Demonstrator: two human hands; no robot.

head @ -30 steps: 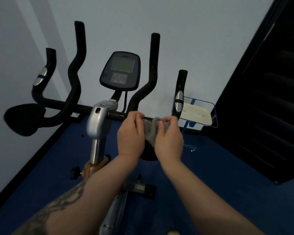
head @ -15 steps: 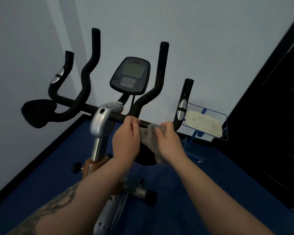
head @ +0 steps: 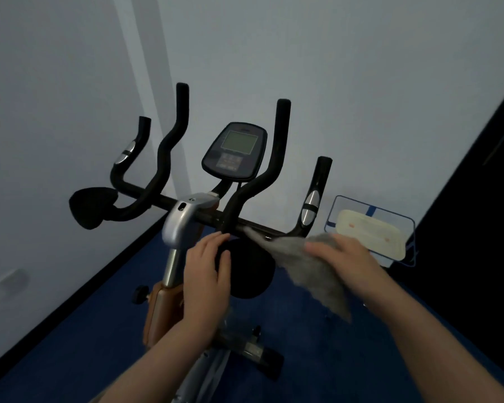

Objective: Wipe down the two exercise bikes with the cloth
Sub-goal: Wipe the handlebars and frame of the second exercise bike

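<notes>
One exercise bike (head: 186, 222) stands before me, with black handlebars (head: 253, 181), a silver stem and a console (head: 234, 151). My right hand (head: 346, 263) grips a grey cloth (head: 309, 269) that drapes over the right part of the crossbar and hangs down below it. My left hand (head: 207, 271) rests against the black round pad (head: 250, 269) under the crossbar, fingers relaxed, holding nothing. No second bike is in view.
A pale wall runs behind the bike, and a left wall meets it in a corner. The floor (head: 317, 359) is blue. A blue wire rack holding a cream tray (head: 370, 231) stands at the right, next to a dark doorway (head: 477, 228).
The cloth was held between both hands on the crossbar. Now my left hand has let go and my right hand has drawn the cloth to the right, spread out.
</notes>
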